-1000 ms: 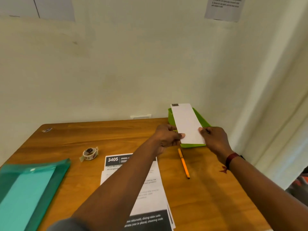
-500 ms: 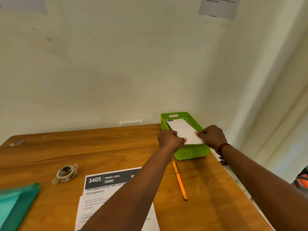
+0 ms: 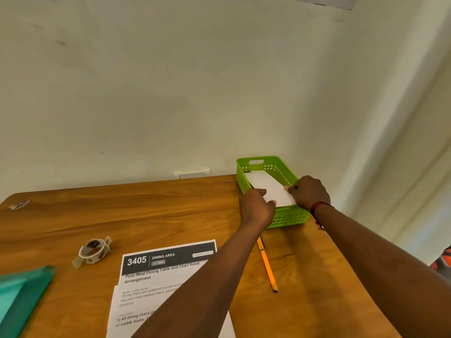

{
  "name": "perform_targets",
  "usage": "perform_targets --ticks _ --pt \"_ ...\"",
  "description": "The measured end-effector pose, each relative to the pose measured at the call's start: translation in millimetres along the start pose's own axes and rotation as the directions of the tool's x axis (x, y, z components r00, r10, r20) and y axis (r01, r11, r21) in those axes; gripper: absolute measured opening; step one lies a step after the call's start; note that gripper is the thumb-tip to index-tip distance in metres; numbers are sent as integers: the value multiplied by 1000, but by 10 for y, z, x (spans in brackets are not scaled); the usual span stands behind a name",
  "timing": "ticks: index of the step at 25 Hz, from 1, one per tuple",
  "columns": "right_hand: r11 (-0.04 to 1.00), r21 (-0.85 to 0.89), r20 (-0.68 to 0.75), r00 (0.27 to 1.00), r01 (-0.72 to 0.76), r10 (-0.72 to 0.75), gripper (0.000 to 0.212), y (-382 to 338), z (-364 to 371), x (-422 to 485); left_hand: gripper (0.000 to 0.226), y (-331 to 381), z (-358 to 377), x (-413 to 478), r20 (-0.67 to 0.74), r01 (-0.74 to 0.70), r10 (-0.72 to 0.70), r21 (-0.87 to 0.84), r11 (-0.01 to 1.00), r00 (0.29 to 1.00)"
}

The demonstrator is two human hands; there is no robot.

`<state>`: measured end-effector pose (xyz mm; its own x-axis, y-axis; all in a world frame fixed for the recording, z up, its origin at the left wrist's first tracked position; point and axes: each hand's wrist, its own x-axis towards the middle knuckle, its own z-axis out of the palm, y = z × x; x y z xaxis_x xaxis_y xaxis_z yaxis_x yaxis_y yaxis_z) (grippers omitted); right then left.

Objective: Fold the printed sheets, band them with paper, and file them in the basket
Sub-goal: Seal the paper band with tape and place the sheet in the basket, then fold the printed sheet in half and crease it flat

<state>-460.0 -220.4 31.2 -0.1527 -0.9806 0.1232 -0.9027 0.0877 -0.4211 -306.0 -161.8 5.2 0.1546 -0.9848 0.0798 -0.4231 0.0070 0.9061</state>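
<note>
A folded white sheet (image 3: 267, 185) lies lengthwise inside the green basket (image 3: 285, 218) at the table's far right corner. My left hand (image 3: 255, 207) pinches the sheet's near left corner, and my right hand (image 3: 308, 192) pinches its near right corner over the basket's front rim. A stack of printed sheets (image 3: 158, 276) headed "3405 DINING AREA" lies flat near the front of the table, partly hidden by my left forearm.
A roll of paper tape (image 3: 92, 251) sits left of the printed stack. An orange pencil (image 3: 267, 265) lies between my forearms. A teal plastic folder (image 3: 22, 293) is at the front left. The wooden table (image 3: 146, 211) meets the wall behind the basket.
The folded sheet went from held up above the basket to lying down inside it, both hands still on its near end. The camera view swung to the right.
</note>
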Motion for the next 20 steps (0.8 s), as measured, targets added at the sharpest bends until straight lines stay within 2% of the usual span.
perform_targets --ticks 8,11,16,20 --pt "1000 -29 -50 999 -3 1 47 -44 64 -81 49 -32 39 -33 -6 -24 24 61 998 1000" --pt "999 -33 -118 992 38 -41 49 -49 61 -146 46 -24 -13 -100 6 -93 92 51 994 996" --pt "964 -125 -260 930 233 -258 30 -157 54 -396 40 -79 -198 -253 -54 -245 253 122 962 966" --pt "852 -195 -232 821 486 -522 34 -365 103 -742 42 -155 -453 -356 -98 -303 323 175 937 941"
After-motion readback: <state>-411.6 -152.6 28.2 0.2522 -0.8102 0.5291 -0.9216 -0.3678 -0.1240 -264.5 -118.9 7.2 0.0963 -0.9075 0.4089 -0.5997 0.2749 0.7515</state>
